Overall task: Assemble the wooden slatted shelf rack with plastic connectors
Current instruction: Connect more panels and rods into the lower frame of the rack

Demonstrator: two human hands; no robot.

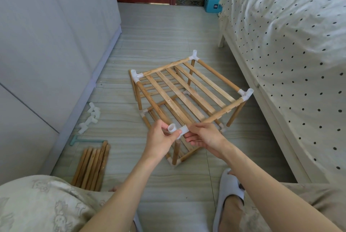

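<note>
A two-tier wooden slatted rack [187, 91] stands on the floor in front of me, with white plastic connectors at its top corners. At the near top corner sits a white connector [175, 128] with an open socket facing up. My left hand [161, 138] pinches this connector from the left, thumb and fingers curled round it. My right hand [204, 136] grips the same connector's right arm, where the front rail [221, 113] enters it. The upright dowel [176, 154] below the connector is partly hidden by my hands.
A bundle of spare wooden dowels [92, 168] lies on the floor at the left, with a pale green tool [84, 141] beside it. Several loose white connectors [89, 119] lie by the wardrobe [46, 54]. A bed [280, 44] runs along the right. My slippered foot [227, 200] is at the bottom.
</note>
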